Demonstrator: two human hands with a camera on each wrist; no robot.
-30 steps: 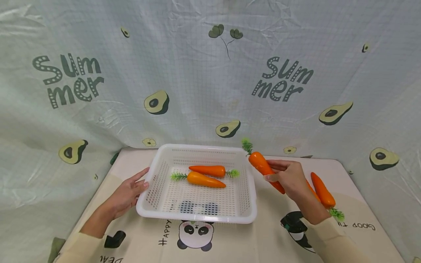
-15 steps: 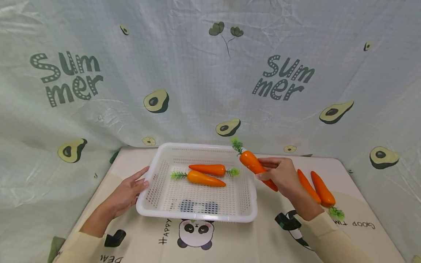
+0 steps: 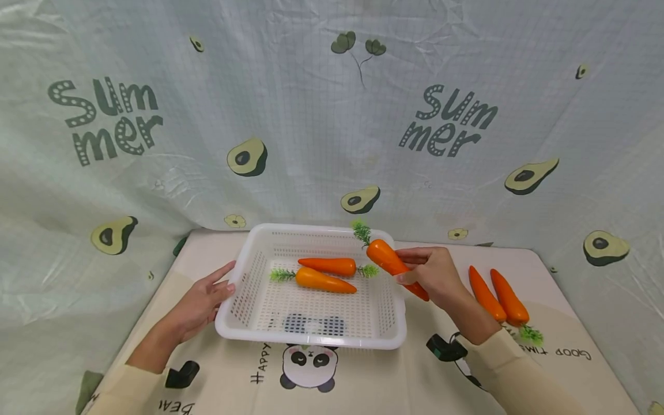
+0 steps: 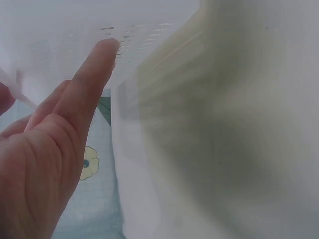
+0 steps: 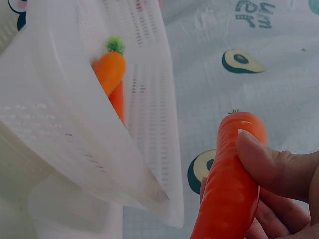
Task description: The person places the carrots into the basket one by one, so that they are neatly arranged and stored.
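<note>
My left hand holds the left rim of a white perforated plastic basket. In the left wrist view, one finger lies along the outer wall, with the thumb across the rim. Inside the basket are an orange carrot and a redder carrot, side by side with their green tops at opposite ends. My right hand pinches another carrot by its lower half, thumb on top. That carrot tilts above the basket's right rim, green top up and to the left. Its tip is partly hidden in the right wrist view.
Two carrots, a left one and a right one, lie on the table beyond the right forearm. A printed cloth hangs close behind the basket. Dark wrist-worn devices show at both wrists.
My right hand has moved left with its carrot, bringing the leafy end from beside the basket to above its back right corner. The left hand and the basket have stayed put.
</note>
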